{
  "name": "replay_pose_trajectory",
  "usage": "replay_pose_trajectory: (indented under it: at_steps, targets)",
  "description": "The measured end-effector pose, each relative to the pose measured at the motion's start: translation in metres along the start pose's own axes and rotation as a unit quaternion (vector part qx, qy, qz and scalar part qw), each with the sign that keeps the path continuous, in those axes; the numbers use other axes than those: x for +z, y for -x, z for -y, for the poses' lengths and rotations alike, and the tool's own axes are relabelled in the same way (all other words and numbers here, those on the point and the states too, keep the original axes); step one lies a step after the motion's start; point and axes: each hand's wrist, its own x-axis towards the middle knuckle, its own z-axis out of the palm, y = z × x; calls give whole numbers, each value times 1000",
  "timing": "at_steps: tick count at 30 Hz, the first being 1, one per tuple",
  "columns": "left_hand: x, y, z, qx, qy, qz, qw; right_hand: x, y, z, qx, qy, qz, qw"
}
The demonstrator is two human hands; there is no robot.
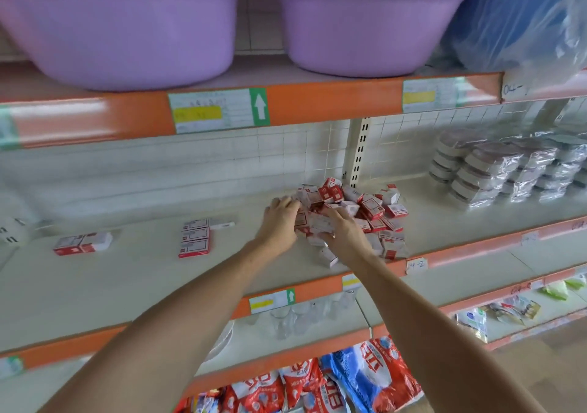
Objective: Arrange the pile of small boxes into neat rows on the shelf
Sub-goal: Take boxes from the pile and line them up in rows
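A loose pile of small red-and-white boxes lies on the middle shelf near the back wall. My left hand reaches into the pile's left side, its fingers curled over boxes there. My right hand lies on the pile's front and grips several boxes, which partly hide under it. To the left, a short row of the same boxes lies flat on the shelf. Further left sits a separate small group of boxes.
Two purple basins and a wrapped blue item stand on the shelf above. Stacks of wrapped containers fill the right of the middle shelf. Clear glasses and red and blue bags sit on lower shelves.
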Motion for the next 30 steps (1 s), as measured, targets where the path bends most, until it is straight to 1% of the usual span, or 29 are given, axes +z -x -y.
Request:
replay_pose_trajectory:
  at_steps: [8,15,18,22,25,30]
  targets:
    - [-32,66,87,-79,-24,-8,997,67,-5,80,-68,-19,50,996]
    - [-51,119,147,-155,-24,-20,987,124,-6,136,-100,-55,85,990]
    - [-55,140,167,-171,-21,-23,985,147,-4,154,-105,-70,93,988]
    - [-56,157,186,-173,-18,-4,985,166,-4,167,-94,-90,115,985]
    - [-53,161,195,-169,-16,8,986,173,-6,170,-92,-90,120,984]
    - [-46,161,200,-158,1,7,987,175,-10,166,-100,-77,127,984]
